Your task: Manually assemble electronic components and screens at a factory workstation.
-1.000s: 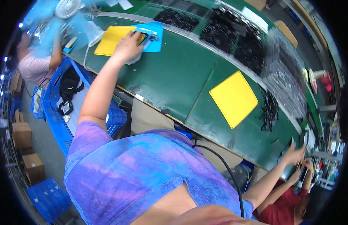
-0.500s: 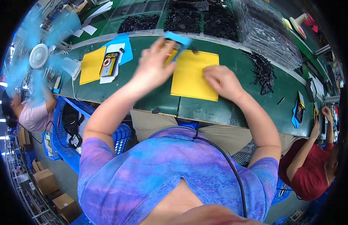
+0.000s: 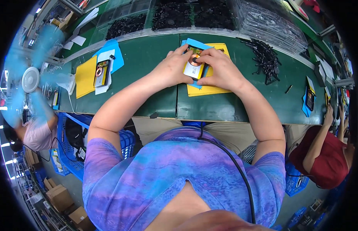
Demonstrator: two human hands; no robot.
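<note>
An opened phone (image 3: 193, 69) lies face down before me, its copper coil and silver battery showing. Beneath it are a blue sheet (image 3: 197, 43) and a yellow folder (image 3: 210, 91). Along the phone's left side, my left hand (image 3: 168, 70) grips with fingers at the top and thumb near the bottom. My right hand (image 3: 222, 72) curls over the right side, fingertips at the coil and thumb by the lower edge. Whether a small part sits under those fingertips is hidden. To the left, another opened phone (image 3: 101, 73) rests on white paper, beside a yellow folder (image 3: 85, 79).
Black small parts lie heaped (image 3: 265, 59) on the green table (image 3: 148, 102) at right. Clear trays (image 3: 269, 29) stack behind them. A fan (image 3: 30, 79) with blurred blades spins at left. At right, a co-worker in red (image 3: 321, 158) sits near another opened phone (image 3: 310, 101).
My left hand has brought the phone and blue sheet down onto the yellow folder. My right hand has moved from the folder to the phone. The view has shifted slightly.
</note>
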